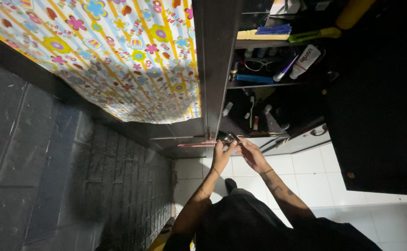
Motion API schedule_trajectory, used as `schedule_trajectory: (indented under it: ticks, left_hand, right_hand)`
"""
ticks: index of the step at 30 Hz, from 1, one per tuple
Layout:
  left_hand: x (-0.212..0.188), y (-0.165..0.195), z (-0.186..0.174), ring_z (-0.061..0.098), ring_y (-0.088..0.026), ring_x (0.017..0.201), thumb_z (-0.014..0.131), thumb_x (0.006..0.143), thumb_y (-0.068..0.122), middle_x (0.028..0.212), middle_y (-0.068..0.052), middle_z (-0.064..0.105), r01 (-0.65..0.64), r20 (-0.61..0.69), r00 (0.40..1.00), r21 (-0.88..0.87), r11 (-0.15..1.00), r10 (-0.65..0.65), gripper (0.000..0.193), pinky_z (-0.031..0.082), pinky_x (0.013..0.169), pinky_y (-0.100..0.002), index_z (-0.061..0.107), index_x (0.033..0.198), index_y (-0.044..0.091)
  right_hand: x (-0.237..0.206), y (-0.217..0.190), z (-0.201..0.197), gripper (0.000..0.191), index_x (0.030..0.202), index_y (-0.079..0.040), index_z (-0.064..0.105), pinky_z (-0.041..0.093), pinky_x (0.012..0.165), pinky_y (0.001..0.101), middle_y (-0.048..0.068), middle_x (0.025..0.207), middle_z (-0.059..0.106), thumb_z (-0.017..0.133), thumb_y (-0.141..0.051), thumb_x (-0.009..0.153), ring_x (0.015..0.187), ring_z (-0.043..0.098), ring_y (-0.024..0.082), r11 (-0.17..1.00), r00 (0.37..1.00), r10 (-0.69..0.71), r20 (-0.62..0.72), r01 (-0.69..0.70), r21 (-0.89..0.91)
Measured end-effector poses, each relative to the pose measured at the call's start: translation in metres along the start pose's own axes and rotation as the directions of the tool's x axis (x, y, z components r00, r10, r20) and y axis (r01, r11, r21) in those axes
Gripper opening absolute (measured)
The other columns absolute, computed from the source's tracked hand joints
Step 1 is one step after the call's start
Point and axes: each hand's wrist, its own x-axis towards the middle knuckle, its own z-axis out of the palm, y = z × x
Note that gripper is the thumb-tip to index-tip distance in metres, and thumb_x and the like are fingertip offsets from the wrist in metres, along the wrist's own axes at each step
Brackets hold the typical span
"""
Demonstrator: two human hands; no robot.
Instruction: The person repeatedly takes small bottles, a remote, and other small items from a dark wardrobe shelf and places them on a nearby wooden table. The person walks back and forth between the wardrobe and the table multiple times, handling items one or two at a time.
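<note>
I see a white cloth [120, 56] patterned with yellow stripes and pink, blue and yellow flowers. Dark brown shelf unit [217, 65], white tube [305, 61] on it, blue brush [273, 29], yellow-green handle [315, 35]. White floor tiles [315, 181], dark grey brick wall [50, 176]. Pink stick [196, 145] beside my hands.

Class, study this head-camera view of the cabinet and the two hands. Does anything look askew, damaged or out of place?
Mildly, yes. On the cabinet's middle shelf, glasses, a purple toothbrush and a white tube lie jumbled at slants. Both hands, left and right, hold a small dark object. No spill or damage shows.
</note>
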Motion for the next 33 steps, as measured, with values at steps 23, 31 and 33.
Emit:
schedule_trajectory:
  ticks: [23, 31, 33]
  left_hand:
    - [0.008, 0.015, -0.041, 0.054, -0.009, 0.078, 0.072, 0.095, 0.023, 0.086, 0.000, 0.065, -0.022, 0.170, 0.985, 0.248, 0.969, -0.021, 0.023, 0.045, 0.070, -0.027, 0.068, 0.105, 0.003]
    - [0.013, 0.009, -0.040, 0.053, -0.011, 0.075, 0.075, 0.098, 0.023, 0.083, 0.000, 0.061, -0.025, 0.166, 0.986, 0.233, 0.972, -0.014, 0.025, 0.046, 0.070, -0.029, 0.061, 0.094, 0.002]
    - [0.012, 0.007, -0.037, 0.053, -0.013, 0.074, 0.074, 0.096, 0.021, 0.082, -0.002, 0.061, -0.026, 0.154, 0.988, 0.312, 0.950, -0.024, 0.023, 0.046, 0.068, -0.030, 0.065, 0.099, 0.001]
  right_hand:
    - [0.142, -0.040, 0.082, 0.043, 0.126, -0.002, 0.062, 0.056, 0.078, 0.0457, 0.025, 0.118, 0.066, 0.069, -0.006, 0.084, 0.097, 0.066, 0.040, -0.417, 0.947, -0.238, 0.217, 0.101, -0.903]
    - [0.118, -0.029, 0.065, 0.036, 0.125, -0.002, 0.062, 0.056, 0.076, 0.0449, 0.026, 0.114, 0.069, 0.070, -0.011, 0.091, 0.095, 0.069, 0.040, -0.014, 0.803, -0.551, 0.228, 0.264, -0.964]
    - [0.107, -0.027, 0.055, 0.034, 0.126, -0.001, 0.061, 0.057, 0.080, 0.0390, 0.021, 0.107, 0.072, 0.070, -0.017, 0.098, 0.096, 0.074, 0.030, 0.183, 0.762, -0.620, 0.186, 0.371, -0.911]
